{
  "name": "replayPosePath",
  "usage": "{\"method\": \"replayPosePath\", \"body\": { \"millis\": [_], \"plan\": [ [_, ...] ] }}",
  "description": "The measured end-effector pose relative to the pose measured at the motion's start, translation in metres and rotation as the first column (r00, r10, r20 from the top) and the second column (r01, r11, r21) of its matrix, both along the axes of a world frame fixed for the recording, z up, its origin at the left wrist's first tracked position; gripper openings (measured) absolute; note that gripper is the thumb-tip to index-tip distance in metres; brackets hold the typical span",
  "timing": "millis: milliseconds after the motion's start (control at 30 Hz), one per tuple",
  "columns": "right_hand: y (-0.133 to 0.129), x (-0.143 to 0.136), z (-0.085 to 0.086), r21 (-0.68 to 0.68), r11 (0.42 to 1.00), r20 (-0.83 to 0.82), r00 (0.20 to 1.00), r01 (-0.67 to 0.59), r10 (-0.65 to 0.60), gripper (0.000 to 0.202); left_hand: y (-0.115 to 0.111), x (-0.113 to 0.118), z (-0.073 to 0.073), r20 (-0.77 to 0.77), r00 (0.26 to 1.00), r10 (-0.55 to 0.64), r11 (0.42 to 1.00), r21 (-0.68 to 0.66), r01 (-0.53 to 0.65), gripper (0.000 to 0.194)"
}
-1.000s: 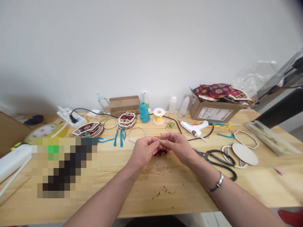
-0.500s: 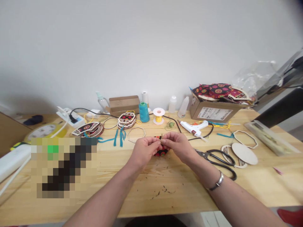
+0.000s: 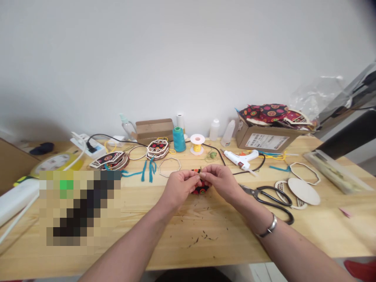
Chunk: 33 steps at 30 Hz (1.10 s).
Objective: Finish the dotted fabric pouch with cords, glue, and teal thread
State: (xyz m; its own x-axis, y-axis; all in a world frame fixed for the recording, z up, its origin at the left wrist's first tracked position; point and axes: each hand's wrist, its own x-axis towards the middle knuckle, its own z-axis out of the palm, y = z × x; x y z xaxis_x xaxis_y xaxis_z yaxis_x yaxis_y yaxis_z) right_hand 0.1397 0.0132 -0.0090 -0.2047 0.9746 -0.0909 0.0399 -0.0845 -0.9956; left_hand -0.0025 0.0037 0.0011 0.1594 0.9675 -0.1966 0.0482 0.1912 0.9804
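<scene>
Just above the middle of the table, a small black-and-red patterned fabric piece (image 3: 201, 189) sits between my hands, partly covered by my fingers. My left hand (image 3: 179, 188) pinches its upper left edge with thumb and forefinger. From the other side my right hand (image 3: 222, 182) is closed at its top, fingertips meeting those of the left. A short olive-tan bit sticks up at the fingertips, too small to name. Black-handled scissors (image 3: 274, 199) lie right of my right wrist. Dark scraps (image 3: 202, 237) are scattered on the wood in front of the fabric.
Behind my hands stand a teal thread cone (image 3: 179, 140) and a yellow thread spool (image 3: 197, 144). A white glue gun (image 3: 242, 158) lies to the right, before a cardboard box (image 3: 264, 137) of patterned pieces. Stacked wooden-framed pieces (image 3: 158, 149) are at left. Part of the left is pixelated.
</scene>
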Motion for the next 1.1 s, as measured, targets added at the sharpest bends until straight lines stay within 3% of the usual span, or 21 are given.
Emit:
{"method": "replayPosePath", "body": {
  "millis": [233, 567, 967, 1100],
  "plan": [
    [0.0001, 0.0006, -0.0013, -0.003, 0.999, -0.069, 0.996, -0.054, 0.054, 0.027, -0.0003, 0.0003, 0.0012, 0.003, 1.0, 0.011, 1.0, -0.012, -0.011, 0.015],
    [0.0011, -0.0002, -0.0005, -0.048, 0.999, -0.075, 0.997, -0.004, 0.0, 0.025, -0.0015, 0.0002, 0.0001, 0.011, 1.0, 0.003, 1.0, -0.006, -0.003, 0.02],
    [0.0005, 0.0015, -0.0025, 0.088, 0.996, 0.116, 0.993, 0.004, -0.014, 0.017, -0.0012, -0.0027, -0.004, 0.04, 0.998, -0.046, 0.999, 0.027, 0.045, 0.023],
    [0.0004, 0.0015, -0.0014, 0.096, 0.995, 0.113, 0.993, 0.01, -0.021, 0.016, -0.0015, -0.0036, -0.0028, 0.115, 0.992, -0.049, 0.998, -0.044, 0.055, 0.027]
  ]
}}
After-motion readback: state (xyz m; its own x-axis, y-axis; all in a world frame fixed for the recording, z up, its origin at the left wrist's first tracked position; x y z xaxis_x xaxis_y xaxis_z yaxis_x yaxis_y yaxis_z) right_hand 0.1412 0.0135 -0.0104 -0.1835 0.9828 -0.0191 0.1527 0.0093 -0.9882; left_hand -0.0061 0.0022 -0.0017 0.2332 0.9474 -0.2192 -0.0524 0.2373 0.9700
